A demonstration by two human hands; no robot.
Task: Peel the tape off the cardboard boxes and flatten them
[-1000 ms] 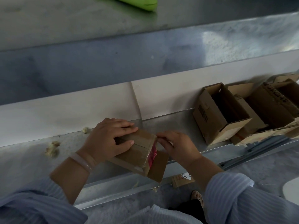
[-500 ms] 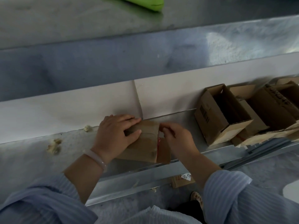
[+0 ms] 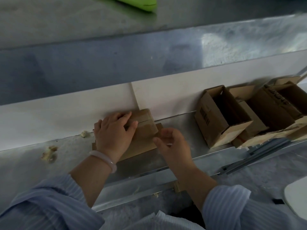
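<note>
The one view is the head camera, looking down over both forearms in pale striped sleeves (image 3: 54,203) at a metal ledge (image 3: 179,156) that runs along a white panel (image 3: 49,117).

The small cardboard box (image 3: 144,133) lies low on this ledge, pushed up against the panel, with a seam across its top and a loose flap sticking out at its right edge. The left hand (image 3: 114,131) lies palm down on the box's left half. Its fingers are nearly straight and spread, pressing the cardboard down rather than curling round it. A pale bracelet (image 3: 104,159) circles that wrist.

The right hand (image 3: 172,143) is just beside the box's right edge, its fingers loosely curled and its thumb turned toward the box. Something faint and see-through seems to hang at the fingertips, but the picture is blurred there, so it cannot be told whether the hand pinches anything.

Farther right on the ledge, well apart from the hands, an open box (image 3: 216,118) with a printed barcode lies tipped on its side with its mouth upward. A second open box (image 3: 280,105) leans just behind it among loose cardboard flaps.

Crumbs (image 3: 49,153) lie on the ledge to the left. A cardboard scrap (image 3: 178,186) shows under the ledge's front rail. At the top edge, a green object (image 3: 132,2) rests on a grey surface
</note>
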